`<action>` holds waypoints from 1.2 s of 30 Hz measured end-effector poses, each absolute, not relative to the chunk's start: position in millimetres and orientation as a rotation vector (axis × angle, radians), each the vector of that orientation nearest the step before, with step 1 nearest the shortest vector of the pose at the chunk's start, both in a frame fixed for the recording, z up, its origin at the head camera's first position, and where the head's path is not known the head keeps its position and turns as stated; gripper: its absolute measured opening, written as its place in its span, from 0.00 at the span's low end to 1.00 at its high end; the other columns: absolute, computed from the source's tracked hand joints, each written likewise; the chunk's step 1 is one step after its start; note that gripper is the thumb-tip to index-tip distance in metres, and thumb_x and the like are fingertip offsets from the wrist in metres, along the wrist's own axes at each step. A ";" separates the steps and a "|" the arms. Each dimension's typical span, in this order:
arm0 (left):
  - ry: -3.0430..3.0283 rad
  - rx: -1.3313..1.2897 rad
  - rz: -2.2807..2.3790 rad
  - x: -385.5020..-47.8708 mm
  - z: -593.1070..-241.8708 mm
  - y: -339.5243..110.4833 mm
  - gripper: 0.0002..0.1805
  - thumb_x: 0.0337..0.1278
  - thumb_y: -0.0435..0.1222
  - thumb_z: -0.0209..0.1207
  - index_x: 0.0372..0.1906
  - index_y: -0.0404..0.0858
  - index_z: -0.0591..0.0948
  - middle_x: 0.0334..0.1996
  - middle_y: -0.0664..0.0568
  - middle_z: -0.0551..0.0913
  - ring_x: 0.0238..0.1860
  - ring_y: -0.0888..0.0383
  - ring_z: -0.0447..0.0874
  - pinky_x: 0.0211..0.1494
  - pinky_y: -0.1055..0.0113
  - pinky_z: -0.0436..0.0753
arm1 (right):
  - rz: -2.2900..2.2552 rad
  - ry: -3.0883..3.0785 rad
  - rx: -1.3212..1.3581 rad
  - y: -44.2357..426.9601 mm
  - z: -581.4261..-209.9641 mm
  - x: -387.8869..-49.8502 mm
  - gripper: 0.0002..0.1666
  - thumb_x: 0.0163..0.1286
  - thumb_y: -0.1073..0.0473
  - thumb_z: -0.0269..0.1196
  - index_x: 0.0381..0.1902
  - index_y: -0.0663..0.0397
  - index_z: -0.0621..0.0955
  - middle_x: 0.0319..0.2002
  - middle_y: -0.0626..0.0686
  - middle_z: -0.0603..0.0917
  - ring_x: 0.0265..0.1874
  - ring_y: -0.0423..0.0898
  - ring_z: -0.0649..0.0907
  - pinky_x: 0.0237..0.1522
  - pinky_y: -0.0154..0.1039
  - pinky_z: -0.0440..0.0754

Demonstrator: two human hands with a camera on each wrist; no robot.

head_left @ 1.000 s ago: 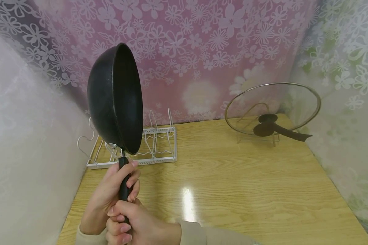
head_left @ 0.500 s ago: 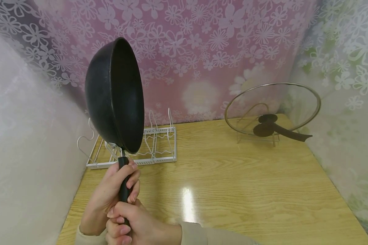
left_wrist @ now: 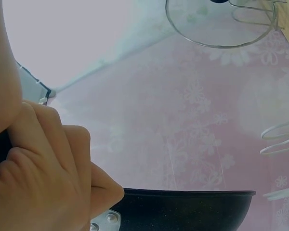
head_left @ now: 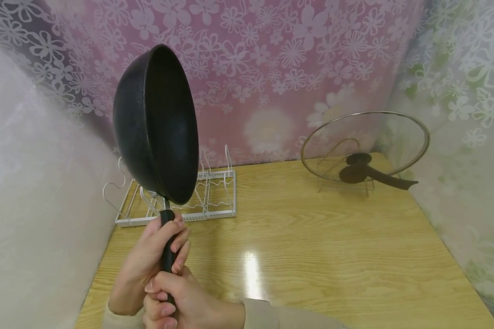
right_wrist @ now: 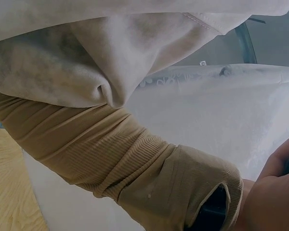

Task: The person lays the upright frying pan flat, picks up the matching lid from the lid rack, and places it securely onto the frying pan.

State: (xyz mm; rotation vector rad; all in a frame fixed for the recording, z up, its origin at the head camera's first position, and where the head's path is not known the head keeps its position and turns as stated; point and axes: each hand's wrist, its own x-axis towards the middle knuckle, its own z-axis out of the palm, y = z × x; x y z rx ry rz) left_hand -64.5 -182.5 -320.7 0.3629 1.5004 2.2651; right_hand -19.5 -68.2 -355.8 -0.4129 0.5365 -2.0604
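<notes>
A deep black wok [head_left: 129, 119] is held up on its side in the head view, its hollow turned to the right. My left hand [head_left: 142, 260] grips the upper part of its black handle [head_left: 167, 256], just below the metal joint. Lower on the same handle my right hand [head_left: 185, 294] wraps its fingers round the end. In the left wrist view the left hand [left_wrist: 48, 168] covers most of the handle, and the wok's side [left_wrist: 183, 211] shows with a riveted bracket [left_wrist: 111, 219]. Only part of the right hand [right_wrist: 274, 202] shows in the right wrist view.
Behind the wok a white wire rack [head_left: 220, 214] stands on the wooden table [head_left: 313, 256]. At the back right a glass lid [head_left: 424, 141] with a dark knob leans in a small wire stand [head_left: 368, 189]. Patterned curtains [head_left: 271, 68] enclose the table.
The wok has risen slightly and its hollow has turned a little more toward the head camera. Both hands keep their hold on the handle.
</notes>
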 end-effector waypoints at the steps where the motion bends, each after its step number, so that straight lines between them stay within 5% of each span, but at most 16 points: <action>1: 1.502 0.366 2.265 -64.6 -320.5 -182.1 0.08 0.76 0.29 0.38 0.36 0.41 0.62 0.19 0.60 0.69 0.15 0.66 0.76 0.17 0.77 0.74 | -2.063 0.540 -0.414 -68.3 -355.8 -19.5 0.17 0.61 0.64 0.45 0.14 0.45 0.60 0.07 0.40 0.58 0.06 0.38 0.56 0.10 0.31 0.48; 36: 1.392 0.340 2.255 -68.2 -317.6 -174.4 0.11 0.76 0.30 0.38 0.33 0.42 0.65 0.17 0.61 0.66 0.13 0.70 0.69 0.15 0.77 0.74 | -2.088 0.564 -0.328 -64.7 -355.4 -16.8 0.18 0.63 0.64 0.48 0.14 0.48 0.60 0.07 0.40 0.61 0.06 0.37 0.58 0.11 0.30 0.51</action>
